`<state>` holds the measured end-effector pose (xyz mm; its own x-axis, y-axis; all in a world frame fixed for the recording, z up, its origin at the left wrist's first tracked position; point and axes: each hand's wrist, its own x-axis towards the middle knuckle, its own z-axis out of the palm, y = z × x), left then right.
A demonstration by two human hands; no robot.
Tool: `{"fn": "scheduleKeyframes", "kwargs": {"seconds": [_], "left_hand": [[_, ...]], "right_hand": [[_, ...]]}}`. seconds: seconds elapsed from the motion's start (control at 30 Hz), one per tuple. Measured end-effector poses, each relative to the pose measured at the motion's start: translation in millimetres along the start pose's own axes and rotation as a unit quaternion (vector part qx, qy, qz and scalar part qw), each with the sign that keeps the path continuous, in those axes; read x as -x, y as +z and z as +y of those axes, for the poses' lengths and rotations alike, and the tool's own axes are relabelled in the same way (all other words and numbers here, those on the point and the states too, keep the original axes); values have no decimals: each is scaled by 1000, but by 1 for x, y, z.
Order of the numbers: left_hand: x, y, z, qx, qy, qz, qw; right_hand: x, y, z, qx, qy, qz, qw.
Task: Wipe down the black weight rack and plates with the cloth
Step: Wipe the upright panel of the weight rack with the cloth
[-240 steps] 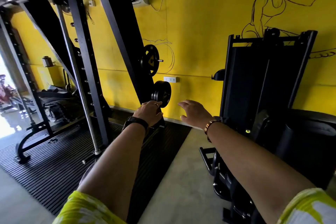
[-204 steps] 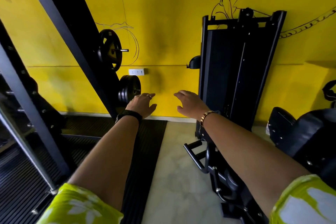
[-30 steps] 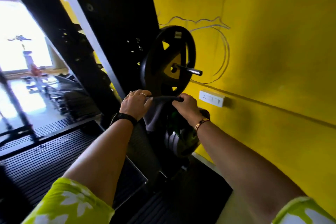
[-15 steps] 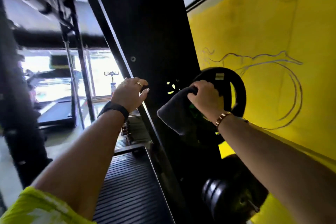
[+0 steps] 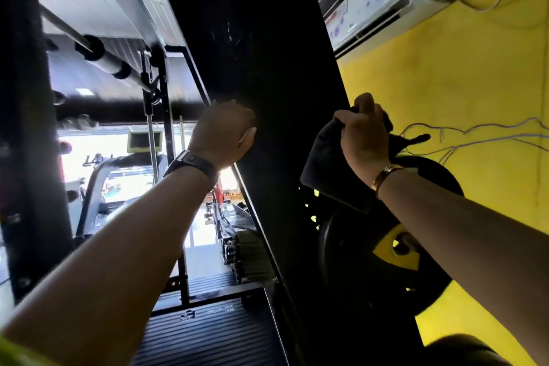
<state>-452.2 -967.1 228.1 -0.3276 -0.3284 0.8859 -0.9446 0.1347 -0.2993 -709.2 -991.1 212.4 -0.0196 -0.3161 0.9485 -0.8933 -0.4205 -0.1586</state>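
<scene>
The black weight rack's wide slanted beam (image 5: 267,74) fills the middle of the view. My right hand (image 5: 364,135) grips a dark cloth (image 5: 325,166) bunched against the beam's right edge, above a black weight plate (image 5: 386,273) hung on a peg. A second plate (image 5: 463,350) shows at the bottom right corner. My left hand (image 5: 224,134) rests against the beam's left edge with its fingers bent round the edge; its fingertips are hidden.
A yellow wall (image 5: 475,104) stands close on the right, with a white air conditioner (image 5: 374,6) high up. To the left are black uprights (image 5: 29,157), a steel bar (image 5: 110,62), a ribbed floor mat (image 5: 208,336) and treadmills by bright windows.
Both hands have risen up the beam over the last second. The right hand carried the cloth from the upper plate's rim to the beam's right edge above it; the view tilted upward.
</scene>
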Motion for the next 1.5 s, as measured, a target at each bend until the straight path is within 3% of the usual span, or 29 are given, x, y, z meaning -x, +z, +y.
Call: {"fn": "scheduleKeyframes", "kwargs": {"seconds": [0.2,0.33,0.43,0.57,0.73,0.97,1.1,1.2,1.27,1.33,1.4,1.5], "left_hand": [[-50,15,-43,-1,8,75,997],[-90,12,-73,1,18,135,991],[-111,13,-93,-6,35,199,979],[-124,17,-116,-3,45,244,969],[-118,24,-120,7,27,264,964],[-119,28,-122,-17,24,275,961],[-131,23,-125,-33,4,274,961],[-145,19,-119,-31,-1,296,955],[-153,18,-114,-25,-9,302,953],[-161,17,-113,-23,-16,301,953],[-167,17,-116,-37,-18,301,953],[-171,18,-121,-39,-28,310,949]], "right_hand": [[-64,42,-26,-33,-44,65,996],[-109,63,-57,-215,-64,96,970],[-126,86,-75,-218,-58,81,971],[-110,117,-83,-95,-66,186,976],[-82,124,-94,-39,16,59,997],[-144,110,-95,-120,31,83,989],[-174,106,-108,-67,-98,92,989],[-169,110,-102,-53,-291,126,947],[-171,105,-82,-69,-349,134,925],[-179,97,-59,-73,-310,157,935],[-191,93,-43,-30,-217,168,961],[-211,90,-41,-63,-94,123,986]]}}
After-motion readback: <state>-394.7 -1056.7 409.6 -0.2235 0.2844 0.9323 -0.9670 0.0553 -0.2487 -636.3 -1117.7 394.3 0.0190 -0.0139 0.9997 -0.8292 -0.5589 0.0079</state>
